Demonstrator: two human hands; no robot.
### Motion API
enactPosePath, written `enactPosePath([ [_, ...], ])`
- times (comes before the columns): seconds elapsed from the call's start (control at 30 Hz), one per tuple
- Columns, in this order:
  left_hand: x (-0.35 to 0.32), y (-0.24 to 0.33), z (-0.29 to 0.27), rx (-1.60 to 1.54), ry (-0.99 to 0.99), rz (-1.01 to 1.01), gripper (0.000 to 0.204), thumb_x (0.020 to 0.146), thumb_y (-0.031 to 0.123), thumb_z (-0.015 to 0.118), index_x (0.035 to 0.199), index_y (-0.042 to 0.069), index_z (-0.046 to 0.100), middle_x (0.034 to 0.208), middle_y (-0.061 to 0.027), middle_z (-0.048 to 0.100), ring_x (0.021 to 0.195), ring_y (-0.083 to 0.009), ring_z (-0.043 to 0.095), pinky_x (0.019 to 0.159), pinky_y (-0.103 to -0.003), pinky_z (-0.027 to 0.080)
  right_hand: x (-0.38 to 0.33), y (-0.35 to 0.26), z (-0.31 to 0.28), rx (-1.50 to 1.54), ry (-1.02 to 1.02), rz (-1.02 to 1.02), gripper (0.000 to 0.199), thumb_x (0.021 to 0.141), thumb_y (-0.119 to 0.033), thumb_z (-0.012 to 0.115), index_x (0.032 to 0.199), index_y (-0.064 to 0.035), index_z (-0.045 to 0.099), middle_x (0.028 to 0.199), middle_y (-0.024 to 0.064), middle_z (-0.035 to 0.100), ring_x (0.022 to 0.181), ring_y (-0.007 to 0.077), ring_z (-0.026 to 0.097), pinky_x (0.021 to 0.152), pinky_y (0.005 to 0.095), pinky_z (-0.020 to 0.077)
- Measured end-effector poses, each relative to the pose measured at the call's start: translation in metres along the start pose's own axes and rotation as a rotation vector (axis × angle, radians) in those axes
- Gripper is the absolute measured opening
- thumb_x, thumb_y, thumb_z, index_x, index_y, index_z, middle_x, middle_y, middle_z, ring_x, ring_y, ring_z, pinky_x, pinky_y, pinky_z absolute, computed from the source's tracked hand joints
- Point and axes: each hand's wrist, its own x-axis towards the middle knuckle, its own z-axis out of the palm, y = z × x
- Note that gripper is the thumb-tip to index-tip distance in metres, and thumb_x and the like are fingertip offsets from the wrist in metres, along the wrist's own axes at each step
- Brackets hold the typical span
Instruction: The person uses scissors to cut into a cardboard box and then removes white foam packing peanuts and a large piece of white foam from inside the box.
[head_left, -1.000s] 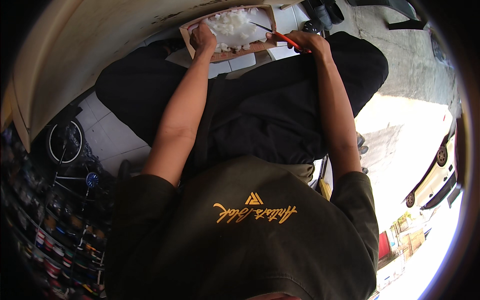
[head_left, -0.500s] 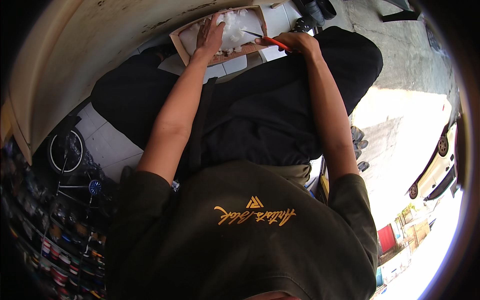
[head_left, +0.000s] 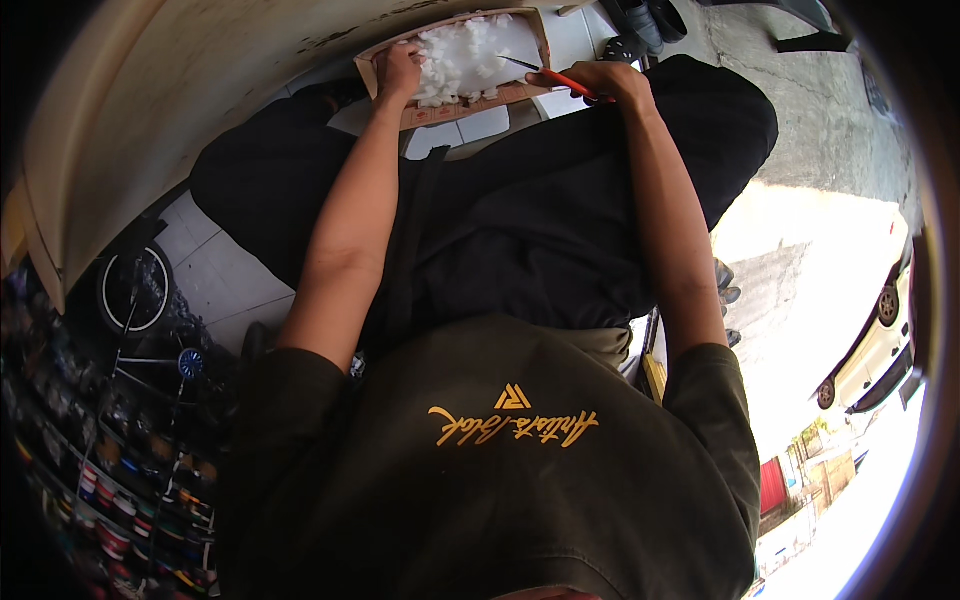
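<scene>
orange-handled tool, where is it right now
In the head view, the orange-handled tool is right of centre near the top, held in the right hand, its dark tip over the cardboard box.

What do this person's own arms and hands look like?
The left hand and right hand look ungloved, the wrists unadorned. Short, loose, dark olive sleeves end above the elbows, without visible markings, leaving the rest bare.

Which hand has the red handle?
The right hand: it grips the red-handled tool. The left hand reaches into the box, by white pieces.
</scene>
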Motion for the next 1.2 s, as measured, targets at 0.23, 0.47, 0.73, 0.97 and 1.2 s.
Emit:
enactPosePath([
  [0.23,0.006,-0.027,-0.005,0.084,-0.145,-0.262,0.025,0.075,0.014,0.085,0.098,0.009,0.077,0.089,-0.0103,0.077,0.090,-0.0243,0.074,0.081,-0.033,0.056,0.008,0.001,-0.002,-0.002,-0.081,0.027,0.095,0.056,-0.103,0.055,0.078,-0.0097,0.061,0.065,0.0025,0.055,0.067,0.0158,0.057,0.067,0.0326,0.0440],
  [0.47,-0.007,-0.010,-0.014,0.287,-0.289,-0.334,0.033,0.079,0.020,0.083,0.107,0.005,0.075,0.106,-0.0199,0.074,0.105,-0.0342,0.071,0.090,-0.043,0.056,0.006,0.010,0.003,-0.006,-0.017,-0.041,0.099,0.058,-0.103,0.052,0.077,-0.0061,0.062,0.074,0.0091,0.060,0.083,0.0236,0.064,0.081,0.0393,0.0482],
  [0.73,-0.003,-0.006,-0.013,0.414,-0.293,-0.397,0.026,0.091,0.014,0.067,0.116,0.007,0.073,0.123,-0.0223,0.069,0.117,-0.0376,0.066,0.098,-0.046,0.053,0.003,0.007,0.000,-0.022,-0.036,-0.059,0.100,0.058,-0.103,0.052,0.077,-0.0061,0.064,0.080,0.0098,0.062,0.087,0.0236,0.064,0.083,0.0385,0.0485],
  [0.97,-0.001,0.021,-0.020,0.161,-0.107,-0.534,0.042,0.090,0.003,0.062,0.132,0.008,0.062,0.131,-0.0234,0.063,0.127,-0.0398,0.058,0.105,-0.046,0.048,-0.017,-0.004,-0.007,-0.044,-0.018,0.055,0.101,0.056,-0.103,0.053,0.085,-0.0075,0.070,0.092,0.0106,0.069,0.098,0.0240,0.067,0.090,0.0350,0.0490],
  [1.2,-0.010,0.012,-0.003,0.319,-0.317,-0.015,0.068,0.082,0.006,0.076,0.145,0.012,0.050,0.151,-0.0221,0.045,0.139,-0.0402,0.045,0.113,-0.045,0.042,-0.015,0.006,-0.012,-0.101,-0.061,-0.009,0.102,0.060,-0.102,0.052,0.095,-0.0098,0.077,0.098,0.0081,0.073,0.099,0.0232,0.069,0.090,0.0370,0.0507],
])
